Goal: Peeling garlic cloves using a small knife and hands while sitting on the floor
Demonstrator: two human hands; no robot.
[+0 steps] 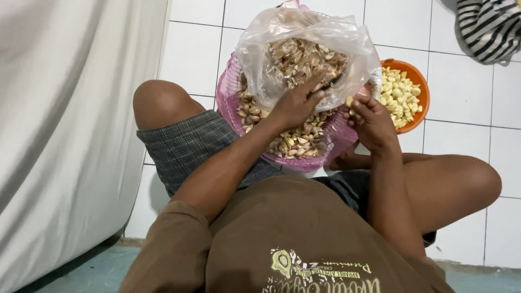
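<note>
I sit on the floor with a pink mesh basket (228, 100) of unpeeled garlic cloves (296, 142) before me. A clear plastic bag (347, 38) of garlic skins rests on top of it. My left hand (297, 103) reaches into the bag's mouth, fingers spread over the skins. My right hand (369, 118) holds a pale garlic clove (349, 101) at its fingertips, just right of the basket. An orange bowl (420, 81) of peeled cloves stands to the right of that hand.
White tiled floor (467, 87) surrounds the basket. A white sheet or mattress side (70, 125) rises at the left. Striped black-and-white cloth (491, 27) lies at the top right. My bent knees (160, 103) flank the basket.
</note>
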